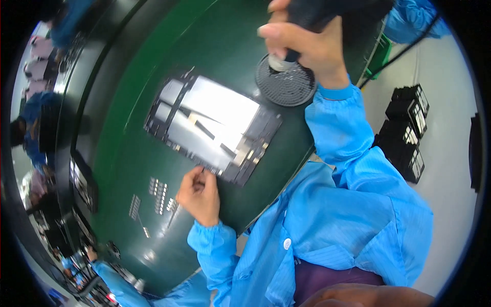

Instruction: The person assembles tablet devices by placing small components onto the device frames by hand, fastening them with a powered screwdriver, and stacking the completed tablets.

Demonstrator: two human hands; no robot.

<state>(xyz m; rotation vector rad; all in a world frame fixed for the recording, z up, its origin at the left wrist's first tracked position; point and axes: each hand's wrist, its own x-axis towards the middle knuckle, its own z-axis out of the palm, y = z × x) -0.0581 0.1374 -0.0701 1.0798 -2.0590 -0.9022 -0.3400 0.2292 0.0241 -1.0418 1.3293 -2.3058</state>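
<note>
View from the head, looking down: a green tabletop (240,202) slants across the middle, its edges bent by the wide lens. At its centre lies a flat, rectangular electronic device (220,102), its inside exposed, with bright silver panels and black strips and parts around the border.

The left hand (198,197) is at the device's near edge. Its fingers are curled, with thumb and forefinger brought together against the edge; whether they pinch it or only touch it, I cannot tell.

The right hand (314,48) is raised at the upper right, fingers wrapped around a black tool (319,13) whose body is partly cut off by the top of the view. The tool points down over a round dark dish (285,91) with a dotted surface, just beside the device's upper right. A pale, blurred round piece (280,63) shows near the tool's tip.

Left of the left hand, small strips of pale pieces (159,195) lie on the tabletop. Another person's blue sleeve (117,286) reaches in at the lower left. On the floor at right stand stacked black crates (409,115).
</note>
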